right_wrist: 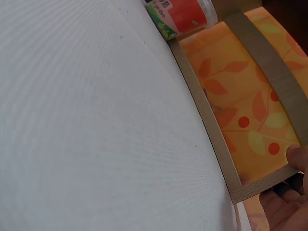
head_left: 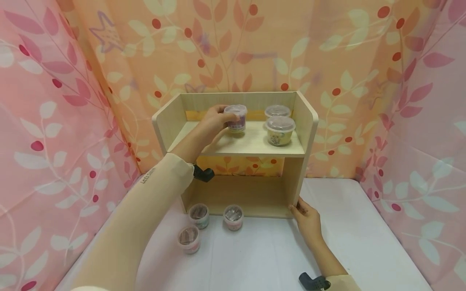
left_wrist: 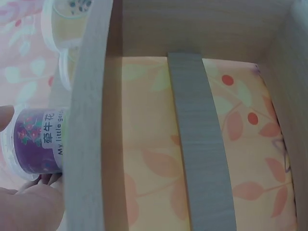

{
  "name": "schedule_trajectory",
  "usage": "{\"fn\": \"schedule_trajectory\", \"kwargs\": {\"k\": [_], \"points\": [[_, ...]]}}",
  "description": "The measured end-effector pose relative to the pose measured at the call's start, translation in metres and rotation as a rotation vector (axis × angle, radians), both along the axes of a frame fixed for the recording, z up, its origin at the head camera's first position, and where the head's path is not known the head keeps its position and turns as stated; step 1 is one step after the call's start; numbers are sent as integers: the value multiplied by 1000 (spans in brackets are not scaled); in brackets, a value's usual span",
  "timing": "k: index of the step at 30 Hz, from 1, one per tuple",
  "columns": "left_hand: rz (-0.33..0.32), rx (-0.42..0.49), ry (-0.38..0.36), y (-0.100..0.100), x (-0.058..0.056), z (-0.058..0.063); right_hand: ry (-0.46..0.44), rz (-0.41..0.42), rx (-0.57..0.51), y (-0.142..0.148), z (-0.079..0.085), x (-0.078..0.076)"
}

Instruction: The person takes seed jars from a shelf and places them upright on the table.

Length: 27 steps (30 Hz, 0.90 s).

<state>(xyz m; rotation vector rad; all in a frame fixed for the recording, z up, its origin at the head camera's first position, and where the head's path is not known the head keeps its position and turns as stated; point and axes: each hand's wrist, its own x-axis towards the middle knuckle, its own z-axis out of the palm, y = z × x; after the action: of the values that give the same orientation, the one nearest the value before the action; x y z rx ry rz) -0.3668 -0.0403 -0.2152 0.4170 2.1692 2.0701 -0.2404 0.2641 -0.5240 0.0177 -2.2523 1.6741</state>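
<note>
My left hand point(head_left: 215, 121) grips a small clear-lidded plastic cup point(head_left: 237, 122) at the upper board of a light wooden shelf unit point(head_left: 308, 125). Purple flowers and "My little garden" lettering show on this cup's label point(left_wrist: 39, 139) in the left wrist view. Whether its base touches the board I cannot tell. Down at the unit's right side, my right hand point(head_left: 308, 222) holds the front edge of the side panel point(right_wrist: 269, 185), thumb inside and fingers outside. Two lidded tubs, a front one point(head_left: 280, 132) and a back one point(head_left: 277, 110), stand on the upper board's right part.
On the white tablecloth point(head_left: 255, 258), before the unit's lower left, stand three small lidded cups: one by the corner point(head_left: 199, 217), one nearer point(head_left: 189, 241), one further right point(head_left: 233, 218). Flowered curtains point(head_left: 233, 48) surround the table at back and sides.
</note>
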Motion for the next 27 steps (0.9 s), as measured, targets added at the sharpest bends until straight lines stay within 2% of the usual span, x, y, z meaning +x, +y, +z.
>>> {"fn": "schedule_trajectory", "kwargs": {"k": [10, 15, 21, 27], "points": [[-18, 32, 66, -22, 32, 5, 9, -11, 9, 1, -4, -3], [-30, 16, 93, -32, 49, 4, 6, 1, 12, 2, -3, -4], [-38, 0, 83, -43, 66, 0, 14, 4, 14, 2, -2, -3], [-59, 30, 54, -47, 91, -4, 24, -6, 32, 2, -2, -1]]}}
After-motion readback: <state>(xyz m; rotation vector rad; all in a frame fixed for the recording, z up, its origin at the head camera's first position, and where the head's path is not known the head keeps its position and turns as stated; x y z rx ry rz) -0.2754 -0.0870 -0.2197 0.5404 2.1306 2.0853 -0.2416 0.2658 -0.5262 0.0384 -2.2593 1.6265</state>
